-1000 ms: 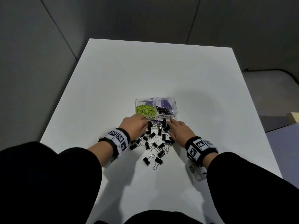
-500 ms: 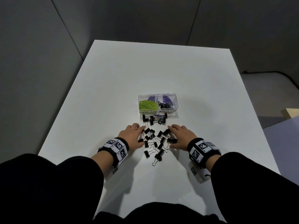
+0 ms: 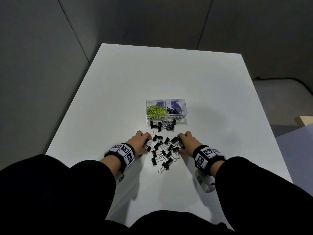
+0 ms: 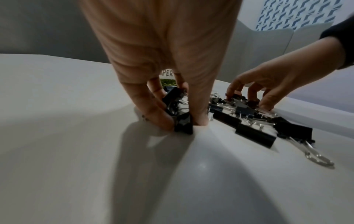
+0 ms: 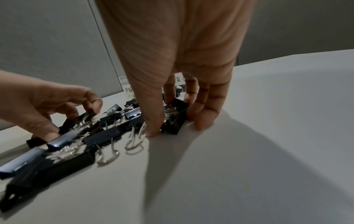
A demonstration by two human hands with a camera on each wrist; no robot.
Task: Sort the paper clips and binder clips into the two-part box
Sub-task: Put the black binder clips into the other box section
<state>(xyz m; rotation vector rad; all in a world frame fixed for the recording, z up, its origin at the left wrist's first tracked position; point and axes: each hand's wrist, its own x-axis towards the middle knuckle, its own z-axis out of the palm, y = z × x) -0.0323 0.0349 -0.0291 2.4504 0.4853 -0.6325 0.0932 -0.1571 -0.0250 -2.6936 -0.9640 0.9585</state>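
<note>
A clear two-part box (image 3: 185, 106) stands mid-table; its left half holds green paper clips (image 3: 155, 110), its right half a few black binder clips (image 3: 173, 111). Several loose binder clips (image 3: 162, 152) lie in a pile in front of me, with a smaller group (image 3: 161, 125) just before the box. My left hand (image 3: 141, 144) pinches binder clips (image 4: 181, 112) at the pile's left edge, thumb and fingers curled round them. On the pile's right edge my right hand (image 3: 185, 143) grips binder clips (image 5: 173, 119) between thumb and fingers.
The white table (image 3: 169, 73) reaches to grey walls behind and at the left. Its right edge drops off to a grey floor and a pale wooden piece (image 3: 304, 120). My black sleeves (image 3: 67, 192) fill the near side.
Both hands have drawn back from the box toward me and now close on binder clips at either side of the near pile. A small group of clips stays by the box.
</note>
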